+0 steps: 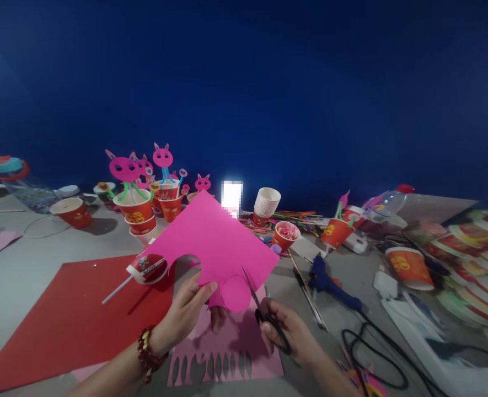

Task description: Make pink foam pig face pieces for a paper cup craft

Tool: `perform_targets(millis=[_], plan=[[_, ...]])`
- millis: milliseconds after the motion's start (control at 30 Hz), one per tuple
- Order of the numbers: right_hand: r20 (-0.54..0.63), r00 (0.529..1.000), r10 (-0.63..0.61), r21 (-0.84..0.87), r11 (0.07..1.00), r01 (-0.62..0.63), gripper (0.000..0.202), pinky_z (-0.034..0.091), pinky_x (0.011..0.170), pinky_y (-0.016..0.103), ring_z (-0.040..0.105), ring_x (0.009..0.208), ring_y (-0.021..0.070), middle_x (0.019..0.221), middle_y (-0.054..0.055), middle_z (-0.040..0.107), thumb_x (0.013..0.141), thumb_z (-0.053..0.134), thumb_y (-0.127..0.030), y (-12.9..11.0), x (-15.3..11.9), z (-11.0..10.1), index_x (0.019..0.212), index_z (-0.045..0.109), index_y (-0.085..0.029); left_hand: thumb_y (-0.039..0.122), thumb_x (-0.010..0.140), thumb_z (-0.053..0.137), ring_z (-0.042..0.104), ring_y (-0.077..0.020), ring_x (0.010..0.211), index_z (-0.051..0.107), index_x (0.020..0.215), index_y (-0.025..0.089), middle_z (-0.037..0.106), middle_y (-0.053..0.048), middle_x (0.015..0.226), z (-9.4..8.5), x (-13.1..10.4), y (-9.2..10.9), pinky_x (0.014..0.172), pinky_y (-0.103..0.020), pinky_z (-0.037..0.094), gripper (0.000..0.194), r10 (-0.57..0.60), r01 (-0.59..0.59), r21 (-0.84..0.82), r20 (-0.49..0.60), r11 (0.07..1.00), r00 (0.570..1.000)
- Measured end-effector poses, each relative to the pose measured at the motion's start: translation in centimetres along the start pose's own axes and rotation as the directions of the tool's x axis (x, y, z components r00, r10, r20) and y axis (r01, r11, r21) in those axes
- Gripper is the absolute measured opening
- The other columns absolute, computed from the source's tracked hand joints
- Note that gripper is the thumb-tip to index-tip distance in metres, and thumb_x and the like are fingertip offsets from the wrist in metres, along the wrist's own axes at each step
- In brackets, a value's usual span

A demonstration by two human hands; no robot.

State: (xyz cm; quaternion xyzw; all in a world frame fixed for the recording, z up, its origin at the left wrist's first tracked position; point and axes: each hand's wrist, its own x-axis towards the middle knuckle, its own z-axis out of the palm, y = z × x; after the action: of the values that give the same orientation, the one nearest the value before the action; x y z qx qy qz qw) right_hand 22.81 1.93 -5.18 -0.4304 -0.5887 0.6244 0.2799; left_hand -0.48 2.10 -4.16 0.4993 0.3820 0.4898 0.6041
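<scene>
My left hand (pixel 194 302) pinches the lower edge of a bright pink sheet (pixel 219 237), thumb on top and fingers beneath. A curved notch is cut out of the sheet's lower left side, and a round outline shows near its lower corner, partly cut. My right hand (pixel 283 331) holds black-handled scissors (pixel 272 325), whose blades lie at the sheet just right of the round shape. Below both hands lies a light pink sheet (pixel 264 364) with several leaf-shaped holes.
A red sheet (pixel 82 309) and a tilted cup with a straw (pixel 148 269) are left. Behind stand red cups with pink animal faces (pixel 123 168) and stacked white cups (pixel 267 203). A blue glue gun (pixel 334 286), cables and paper cups are right.
</scene>
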Motion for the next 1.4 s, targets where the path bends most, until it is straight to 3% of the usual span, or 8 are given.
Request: perform_targets(millis=[467,700,1000,1400], plan=[[0.01,0.999,-0.037,-0.12,0.992,0.038,0.068,0.025,0.046,0.023,0.045,0.04,0.0097,0.046,-0.006,0.048,0.068,0.055,-0.09,0.9,-0.2,-0.2,0.071,0.041,-0.023,0.048,0.09,0.058,0.059,-0.0146,0.034,0.057,0.084,0.015,0.066,-0.002,0.052,-0.2,0.0,0.3,0.035,-0.021,0.045,0.033,-0.052,0.052,-0.1,0.006,0.994,0.999],[0.028,0.999,-0.023,-0.123,0.992,0.026,0.07,0.03,0.043,0.022,0.047,0.043,0.0103,0.051,-0.007,0.042,0.063,0.058,-0.091,0.5,-0.1,-0.5,0.068,0.036,-0.025,0.047,0.088,0.06,0.056,-0.0126,0.033,0.058,0.069,0.015,0.064,-0.002,0.049,-0.2,-0.1,1.0,0.034,-0.02,0.043,0.037,-0.079,0.079,-0.061,0.002,0.995,0.997],[-0.008,1.0,0.0,-0.103,0.995,-0.001,0.068,0.03,0.042,0.02,0.038,0.043,0.0065,0.057,-0.008,0.037,0.063,0.064,-0.086,1.2,-0.2,-0.7,0.068,0.037,-0.023,0.046,0.09,0.057,0.056,-0.012,0.034,0.063,0.06,0.014,0.063,-0.003,0.049,-0.7,0.1,2.0,0.036,-0.02,0.04,0.044,-0.057,0.058,-0.012,0.066,0.998,0.996],[-0.002,0.999,-0.033,-0.18,0.983,0.032,0.068,0.03,0.044,0.019,0.036,0.05,0.0084,0.056,-0.007,0.035,0.063,0.063,-0.086,0.9,-0.2,-0.9,0.064,0.037,-0.023,0.046,0.093,0.053,0.054,-0.011,0.032,0.065,0.055,0.013,0.063,-0.005,0.046,-1.2,0.0,2.4,0.035,-0.019,0.036,0.051,-0.058,0.05,0.086,0.101,0.995,0.993]])
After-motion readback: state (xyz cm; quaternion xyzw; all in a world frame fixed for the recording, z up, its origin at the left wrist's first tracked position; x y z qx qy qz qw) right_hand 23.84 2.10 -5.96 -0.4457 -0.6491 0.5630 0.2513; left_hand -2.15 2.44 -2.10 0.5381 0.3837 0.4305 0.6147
